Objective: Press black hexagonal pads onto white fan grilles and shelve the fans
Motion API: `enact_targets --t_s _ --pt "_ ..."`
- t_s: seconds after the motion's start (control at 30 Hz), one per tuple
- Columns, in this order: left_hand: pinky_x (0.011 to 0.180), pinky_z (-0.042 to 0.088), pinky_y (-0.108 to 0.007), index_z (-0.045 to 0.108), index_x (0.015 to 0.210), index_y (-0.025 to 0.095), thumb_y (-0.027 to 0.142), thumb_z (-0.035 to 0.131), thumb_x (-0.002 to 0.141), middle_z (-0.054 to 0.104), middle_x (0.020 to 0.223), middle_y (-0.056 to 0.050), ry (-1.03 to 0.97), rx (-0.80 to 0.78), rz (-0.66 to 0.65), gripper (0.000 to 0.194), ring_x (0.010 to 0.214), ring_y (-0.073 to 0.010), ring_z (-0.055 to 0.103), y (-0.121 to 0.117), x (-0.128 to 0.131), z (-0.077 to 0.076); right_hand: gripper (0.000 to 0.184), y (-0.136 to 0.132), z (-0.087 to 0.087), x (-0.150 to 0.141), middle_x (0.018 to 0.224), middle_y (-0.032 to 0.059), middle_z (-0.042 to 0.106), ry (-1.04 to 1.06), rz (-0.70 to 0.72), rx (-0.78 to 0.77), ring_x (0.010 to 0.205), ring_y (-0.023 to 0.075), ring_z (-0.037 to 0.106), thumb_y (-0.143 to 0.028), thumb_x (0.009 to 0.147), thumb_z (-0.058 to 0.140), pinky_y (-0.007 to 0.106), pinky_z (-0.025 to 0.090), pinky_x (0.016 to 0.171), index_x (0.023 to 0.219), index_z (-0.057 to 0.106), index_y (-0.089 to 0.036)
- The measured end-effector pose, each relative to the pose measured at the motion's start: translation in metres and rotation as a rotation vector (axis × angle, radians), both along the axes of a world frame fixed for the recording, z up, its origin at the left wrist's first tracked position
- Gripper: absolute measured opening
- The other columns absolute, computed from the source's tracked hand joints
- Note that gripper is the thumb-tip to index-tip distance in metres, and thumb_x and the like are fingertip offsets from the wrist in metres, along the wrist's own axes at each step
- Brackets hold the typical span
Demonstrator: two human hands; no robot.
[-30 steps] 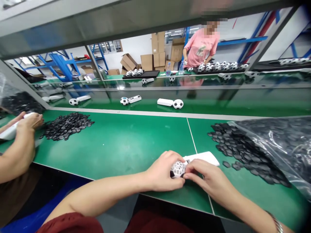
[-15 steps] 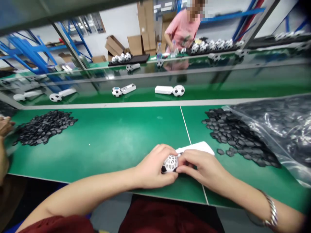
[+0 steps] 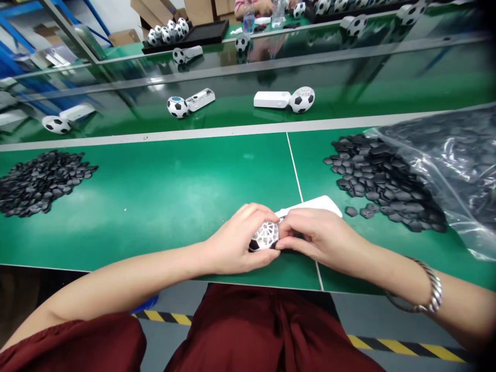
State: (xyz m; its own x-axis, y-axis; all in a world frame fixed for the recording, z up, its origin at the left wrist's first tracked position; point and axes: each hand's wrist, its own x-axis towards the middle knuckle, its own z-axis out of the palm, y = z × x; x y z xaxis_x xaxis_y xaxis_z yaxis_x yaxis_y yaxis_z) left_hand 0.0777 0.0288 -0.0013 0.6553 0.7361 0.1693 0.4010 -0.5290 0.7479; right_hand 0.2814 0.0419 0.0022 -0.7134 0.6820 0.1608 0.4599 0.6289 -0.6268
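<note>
My left hand (image 3: pixel 242 240) is wrapped round a soccer-ball-shaped head (image 3: pixel 266 235) with a white openwork grille facing up and black patches on its side. Its white handle (image 3: pixel 321 204) points to the right along the green table, partly behind my right hand. My right hand (image 3: pixel 321 232) is closed, thumb and fingertips pinched against the right edge of the ball. What lies between those fingertips, if anything, is hidden. Loose black patches (image 3: pixel 368 211) lie to the right of this hand.
A heap of black patches (image 3: pixel 382 181) spills from a clear plastic bag (image 3: pixel 457 165) at right; another heap (image 3: pixel 46 178) lies left. Beyond a pale rail (image 3: pixel 217 130), ball-headed pieces with white handles (image 3: pixel 271 99) rest on a green surface. Trays of balls (image 3: pixel 201 36) stand farther back.
The view has tilted downward, so the far bench sits higher and more of the floor shows. Both hands remain on the soccer-ball piece with little visible movement.
</note>
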Motion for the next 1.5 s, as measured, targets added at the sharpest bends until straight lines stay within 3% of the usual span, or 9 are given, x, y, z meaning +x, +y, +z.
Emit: enact_targets --t_s 0.43,1.07,1.33,1.5 --pt "0.091 0.042 -0.04 0.044 0.11 0.02 0.028 0.06 0.076 0.052 0.108 -0.01 0.012 -0.012 -0.015 0.039 0.105 -0.0218 0.049 0.003 0.0 0.002 0.013 0.005 -0.001 0.003 0.072 -0.0011 0.058 0.046 0.053 -0.062 0.065 0.0122 0.051 -0.032 0.085 0.056 0.024 0.036 0.059 0.08 0.056 -0.021" --pt "0.092 0.041 -0.039 0.044 0.109 0.019 0.02 0.054 0.073 0.05 0.108 -0.01 0.009 0.002 -0.006 0.038 0.105 -0.0226 0.047 0.0 0.002 0.004 0.017 0.004 -0.001 -0.003 0.068 -0.0021 0.056 0.045 -0.02 -0.071 0.063 0.0119 0.05 -0.032 0.082 0.06 0.024 0.034 0.057 0.072 0.054 -0.02" --pt "0.09 0.041 -0.035 0.049 0.102 0.018 0.012 0.053 0.065 0.051 0.101 -0.008 0.018 0.027 0.074 0.038 0.099 -0.0205 0.047 -0.007 0.007 0.002 0.017 -0.001 0.002 -0.007 0.067 -0.0036 0.054 0.086 -0.128 -0.195 0.061 0.0102 0.048 -0.023 0.073 0.07 0.021 0.036 0.056 0.07 0.053 -0.018" --pt "0.092 0.039 -0.036 0.049 0.101 0.019 0.009 0.051 0.065 0.05 0.104 -0.007 0.053 0.077 0.069 0.038 0.101 -0.021 0.045 -0.013 0.009 0.003 0.021 -0.007 -0.001 -0.01 0.065 -0.0038 0.053 0.094 -0.15 -0.114 0.063 0.0111 0.048 -0.024 0.072 0.071 0.021 0.035 0.057 0.068 0.051 -0.017"
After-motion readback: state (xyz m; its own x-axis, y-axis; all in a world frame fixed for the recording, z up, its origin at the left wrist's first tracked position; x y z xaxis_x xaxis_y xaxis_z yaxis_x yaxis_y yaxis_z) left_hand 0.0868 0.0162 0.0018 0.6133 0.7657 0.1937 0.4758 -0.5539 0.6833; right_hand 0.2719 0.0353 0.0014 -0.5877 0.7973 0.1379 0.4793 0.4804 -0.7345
